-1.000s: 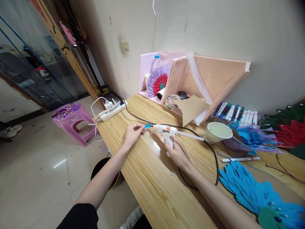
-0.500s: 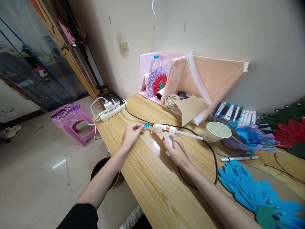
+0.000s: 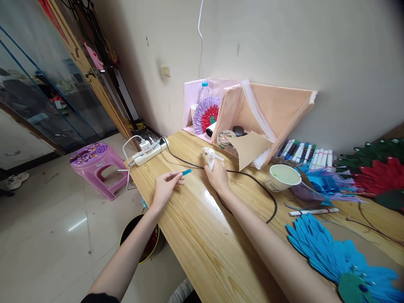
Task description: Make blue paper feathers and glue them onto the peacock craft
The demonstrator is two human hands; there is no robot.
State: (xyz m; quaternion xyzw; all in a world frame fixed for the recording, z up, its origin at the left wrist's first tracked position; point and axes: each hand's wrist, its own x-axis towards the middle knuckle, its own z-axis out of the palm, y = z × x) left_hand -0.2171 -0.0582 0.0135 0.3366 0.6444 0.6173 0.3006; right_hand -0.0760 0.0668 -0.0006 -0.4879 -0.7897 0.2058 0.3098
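Observation:
Between the thumb and fingers of my left hand [image 3: 166, 188] is a small blue strip [image 3: 187, 172], its end sticking out to the right above the table. My right hand [image 3: 217, 176] is wrapped round the handle of a white hot glue gun [image 3: 209, 155], a little farther back on the table. The gun's nozzle end is hard to make out at this angle. A black cord [image 3: 249, 174] curves over the wood around my right forearm. Hand and gun are apart from the blue strip.
A white power strip [image 3: 148, 154] lies at the table's left edge. Behind stand a peach fabric-covered box [image 3: 280, 101] and a flap of brown card [image 3: 252, 147]. On the right are a paper cup [image 3: 284, 176], several markers [image 3: 296, 150] and a blue feathery craft piece [image 3: 331, 248].
My right hand has moved the glue gun back and left, turning it away from the blue strip. My left hand has drawn the strip slightly left and nearer to me.

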